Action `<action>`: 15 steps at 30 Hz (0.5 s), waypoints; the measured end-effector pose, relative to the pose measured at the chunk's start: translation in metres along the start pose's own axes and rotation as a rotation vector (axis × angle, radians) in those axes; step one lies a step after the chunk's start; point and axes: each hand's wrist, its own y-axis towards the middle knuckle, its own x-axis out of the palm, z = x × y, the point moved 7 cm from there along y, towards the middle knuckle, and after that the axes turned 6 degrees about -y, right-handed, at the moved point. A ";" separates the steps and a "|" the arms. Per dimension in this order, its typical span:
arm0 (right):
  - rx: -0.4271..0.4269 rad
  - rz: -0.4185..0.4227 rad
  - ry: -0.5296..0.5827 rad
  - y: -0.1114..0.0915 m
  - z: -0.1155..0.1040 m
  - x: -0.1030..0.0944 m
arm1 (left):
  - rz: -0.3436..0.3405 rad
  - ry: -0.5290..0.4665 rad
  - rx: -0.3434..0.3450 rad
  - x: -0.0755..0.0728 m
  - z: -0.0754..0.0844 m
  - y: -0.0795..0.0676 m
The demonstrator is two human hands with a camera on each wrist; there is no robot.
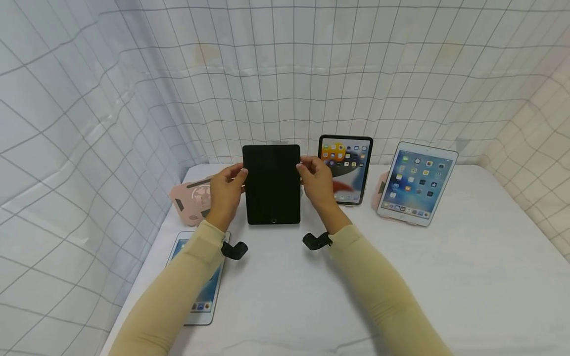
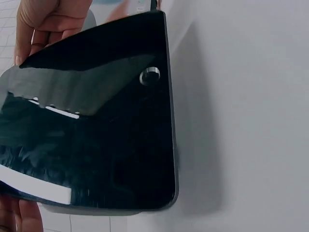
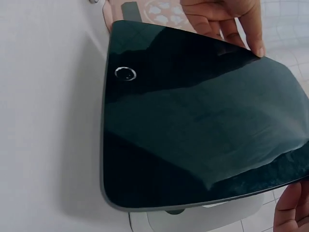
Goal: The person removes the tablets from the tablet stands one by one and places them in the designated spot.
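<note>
A black tablet (image 1: 273, 185) with a dark screen and a round home button is held upright by both hands, its lower edge apparently just above the white table. My left hand (image 1: 227, 190) pinches its left edge, thumb in front and fingers partly behind. On the opposite edge, my right hand (image 1: 317, 180) grips the same way. Reflections cross the tablet's glass (image 2: 111, 145) in the left wrist view. Part of a white rounded object (image 3: 207, 217) shows behind the tablet in the right wrist view; most of it is hidden.
Left of the tablet is a pink stand (image 1: 186, 202). A white tablet (image 1: 209, 291) lies flat partly under the left forearm. To the right stand a black-framed tablet (image 1: 352, 170) and a white tablet (image 1: 417, 183) leaning on another pink stand (image 1: 380, 190). Grid-patterned white cloth (image 1: 289, 74) surrounds the table.
</note>
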 end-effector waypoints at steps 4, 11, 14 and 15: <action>0.054 -0.014 0.009 -0.005 0.006 0.001 | -0.031 -0.014 -0.082 -0.003 -0.005 -0.003; 0.155 -0.028 0.009 -0.016 0.017 0.001 | -0.098 0.058 -0.141 -0.008 -0.008 -0.010; 0.181 -0.034 0.011 -0.022 0.022 0.003 | -0.126 0.082 -0.154 -0.010 -0.009 -0.012; 0.190 -0.038 0.007 -0.024 0.022 0.003 | -0.134 0.089 -0.158 -0.011 -0.009 -0.013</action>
